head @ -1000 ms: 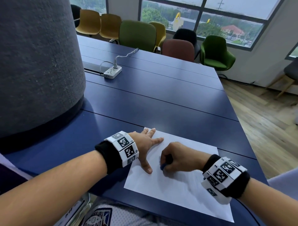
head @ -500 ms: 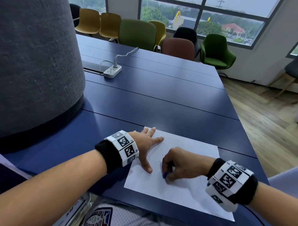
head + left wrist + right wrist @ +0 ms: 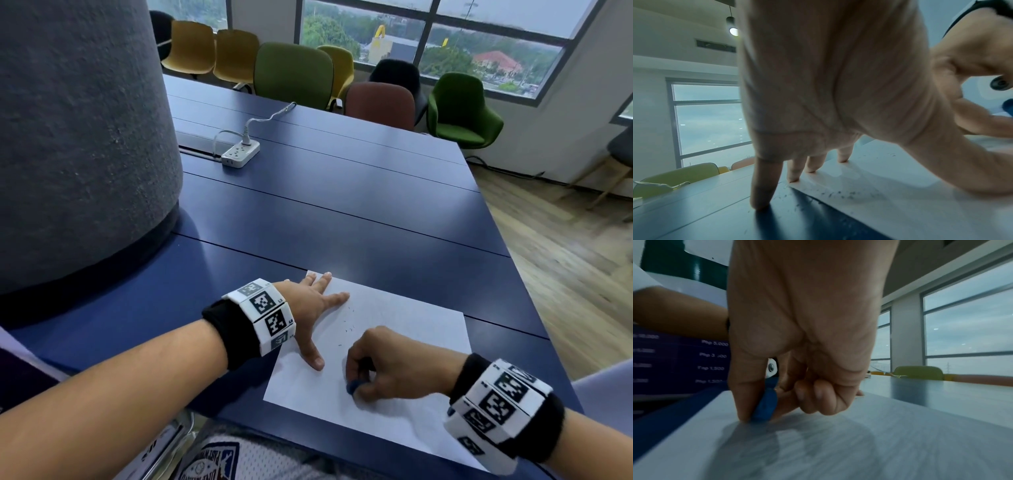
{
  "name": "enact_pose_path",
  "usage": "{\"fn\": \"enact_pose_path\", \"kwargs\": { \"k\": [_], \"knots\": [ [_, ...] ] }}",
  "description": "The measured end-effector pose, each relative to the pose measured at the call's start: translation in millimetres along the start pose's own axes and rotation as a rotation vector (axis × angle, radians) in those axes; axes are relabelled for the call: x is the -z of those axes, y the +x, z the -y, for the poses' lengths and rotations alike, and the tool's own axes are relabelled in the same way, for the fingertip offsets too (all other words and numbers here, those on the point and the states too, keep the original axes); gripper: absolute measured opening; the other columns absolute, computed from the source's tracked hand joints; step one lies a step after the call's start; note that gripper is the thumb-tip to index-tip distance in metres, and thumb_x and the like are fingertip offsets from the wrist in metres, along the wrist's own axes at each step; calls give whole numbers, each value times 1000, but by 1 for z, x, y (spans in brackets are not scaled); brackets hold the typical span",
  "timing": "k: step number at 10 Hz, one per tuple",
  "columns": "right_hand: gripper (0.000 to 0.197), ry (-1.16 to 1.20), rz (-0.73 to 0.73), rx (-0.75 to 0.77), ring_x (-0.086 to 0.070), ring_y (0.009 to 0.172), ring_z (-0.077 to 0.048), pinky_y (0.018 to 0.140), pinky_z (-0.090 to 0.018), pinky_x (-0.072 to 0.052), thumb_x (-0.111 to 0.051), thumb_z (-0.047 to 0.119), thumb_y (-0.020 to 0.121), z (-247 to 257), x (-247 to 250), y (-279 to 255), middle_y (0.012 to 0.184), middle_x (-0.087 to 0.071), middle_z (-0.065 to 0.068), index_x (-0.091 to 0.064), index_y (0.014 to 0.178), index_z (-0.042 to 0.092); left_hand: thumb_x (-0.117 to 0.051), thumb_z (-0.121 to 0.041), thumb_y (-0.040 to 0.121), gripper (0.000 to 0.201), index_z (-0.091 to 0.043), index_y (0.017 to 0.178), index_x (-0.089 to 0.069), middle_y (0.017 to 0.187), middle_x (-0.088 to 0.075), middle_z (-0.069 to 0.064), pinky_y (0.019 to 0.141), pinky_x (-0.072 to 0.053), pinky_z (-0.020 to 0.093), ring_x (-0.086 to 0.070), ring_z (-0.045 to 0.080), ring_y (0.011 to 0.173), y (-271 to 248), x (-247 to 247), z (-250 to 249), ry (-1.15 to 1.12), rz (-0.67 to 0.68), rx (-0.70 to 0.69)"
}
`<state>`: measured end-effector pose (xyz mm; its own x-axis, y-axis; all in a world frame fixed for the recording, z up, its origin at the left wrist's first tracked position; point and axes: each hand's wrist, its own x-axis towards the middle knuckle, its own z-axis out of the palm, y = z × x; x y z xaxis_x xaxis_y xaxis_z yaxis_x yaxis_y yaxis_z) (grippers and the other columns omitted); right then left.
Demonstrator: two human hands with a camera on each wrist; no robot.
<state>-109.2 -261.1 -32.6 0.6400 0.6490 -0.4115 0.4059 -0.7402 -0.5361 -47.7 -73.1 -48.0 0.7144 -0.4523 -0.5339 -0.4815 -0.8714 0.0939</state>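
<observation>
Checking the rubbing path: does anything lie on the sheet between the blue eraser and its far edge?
Only loose dark crumbs lie there. The right hand pinches the blue eraser on the paper; the left hand presses its left edge, aside.

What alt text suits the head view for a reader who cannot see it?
A person's right hand pinches a small blue eraser against a white sheet of paper on a dark blue table, while the left hand presses flat on its left edge. Dark crumbs dot the paper.
</observation>
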Motion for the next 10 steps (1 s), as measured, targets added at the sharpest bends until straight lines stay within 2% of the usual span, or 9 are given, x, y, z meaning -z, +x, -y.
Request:
{"fn": "enact_pose_path", "kwargs": {
  "k": [1, 2, 3, 4, 5, 6, 8, 9, 10],
  "knots": [
    [10, -6, -89, -45, -60, 64, -2, 63, -17, -49, -74, 16, 73, -9, 8, 4, 77, -72, 7, -75, 82, 16, -82, -64, 61, 135, -42, 153, 13, 161, 26, 1, 120, -9, 53, 20, 24, 149, 0, 0, 0, 9, 6, -5],
    [9, 4, -119, -42, -61, 66, -4, 65, -21, -52, -72, 18, 73, -10, 4, 2, 78, -73, 6, -74, 82, 17, -82, -64, 61, 135, -42, 153, 13, 161, 26, 1, 120, -9, 52, 20, 24, 149, 0, 0, 0, 4, 4, -4],
    [9, 6, -1, 3, -64, 69, -4, 70, -24, -56, -72, 17, 75, 0, -2, -2, 81, -73, 7, -74, 84, 17, -82, -64, 61, 135, -42, 153, 14, 161, 26, 1, 120, -9, 53, 20, 24, 149, -1, 1, 0, 4, 11, 0],
    [9, -5, -130, -46, -63, 69, -5, 69, -25, -55, -73, 17, 74, -12, 9, 3, 79, -73, 6, -74, 82, 17, -82, -64, 61, 135, -42, 153, 13, 161, 26, 1, 120, -9, 53, 20, 24, 149, -1, 1, 0, 6, 12, -7],
    [8, 3, -104, -31, -60, 65, -3, 64, -17, -50, -72, 16, 73, -11, 5, 1, 76, -72, 9, -74, 81, 16, -83, -63, 62, 134, -41, 153, 12, 162, 25, 2, 120, -11, 53, 19, 24, 149, -2, 1, -1, 6, 0, -5],
    [10, 13, 24, -19, -58, 62, 0, 62, -12, -46, -72, 12, 73, -1, 3, 1, 75, -70, 10, -75, 83, 15, -82, -63, 62, 134, -41, 153, 13, 161, 25, 2, 119, -10, 53, 19, 24, 149, -3, 2, -1, 7, 3, -7],
    [8, -75, -260, -139, -60, 65, -6, 69, -30, -54, -77, 18, 71, -30, 47, 41, 74, -70, 7, -76, 79, 17, -82, -63, 62, 134, -41, 153, 14, 161, 25, 3, 119, -9, 53, 18, 25, 149, -1, 1, 0, 16, 7, -13],
    [9, -70, -286, -141, -57, 61, -1, 63, -21, -47, -78, 14, 71, -31, 47, 46, 70, -67, 10, -75, 79, 13, -82, -62, 62, 134, -41, 153, 14, 161, 25, 3, 119, -7, 53, 18, 25, 149, -1, 1, 1, 4, 8, -16],
    [11, -63, -125, -102, -57, 59, 2, 59, -11, -43, -79, 13, 70, -17, 32, 28, 68, -66, 14, -75, 81, 14, -82, -63, 62, 135, -40, 153, 14, 161, 25, 3, 119, -5, 54, 19, 25, 149, -1, 2, 0, 5, 4, -19]
  ]
}}
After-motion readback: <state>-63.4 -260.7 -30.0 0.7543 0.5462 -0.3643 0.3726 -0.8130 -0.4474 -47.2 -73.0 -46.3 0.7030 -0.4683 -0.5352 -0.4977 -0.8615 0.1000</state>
